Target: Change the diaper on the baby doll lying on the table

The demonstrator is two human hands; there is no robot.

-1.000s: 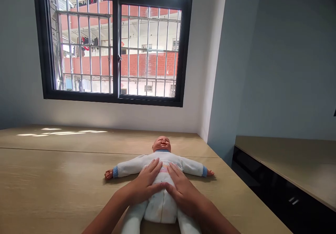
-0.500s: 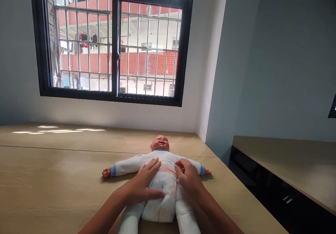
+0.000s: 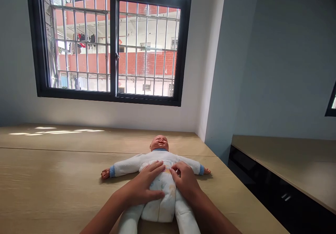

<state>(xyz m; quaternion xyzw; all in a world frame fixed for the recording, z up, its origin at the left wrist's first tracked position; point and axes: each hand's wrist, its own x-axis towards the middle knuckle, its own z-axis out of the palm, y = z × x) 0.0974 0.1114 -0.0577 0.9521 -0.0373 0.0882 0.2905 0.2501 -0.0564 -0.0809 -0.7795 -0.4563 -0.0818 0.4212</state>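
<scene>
A baby doll (image 3: 154, 155) in a white outfit with blue collar and cuffs lies on its back, arms spread, head toward the window. Around its hips and belly is a white diaper (image 3: 160, 207) with a coloured print on its front band. My left hand (image 3: 147, 183) lies flat on the left part of the diaper's front, its fingers stretched out and thumb apart. At the right end of the band, my right hand (image 3: 185, 179) has thumb and forefinger pinched on the diaper's edge; the fingertips partly hide what they grip.
The doll rests on a light wooden table (image 3: 65, 185), whose right edge runs down past the doll's right-hand side of the view. A barred window (image 3: 112, 48) is in the wall behind. Across a gap at right stands another wooden-topped surface (image 3: 294, 164) with a dark side.
My right hand has moved slightly left and down, its fingertips now farther over the diaper's front band. My left fingers have slid a little to the right. The doll stays put.
</scene>
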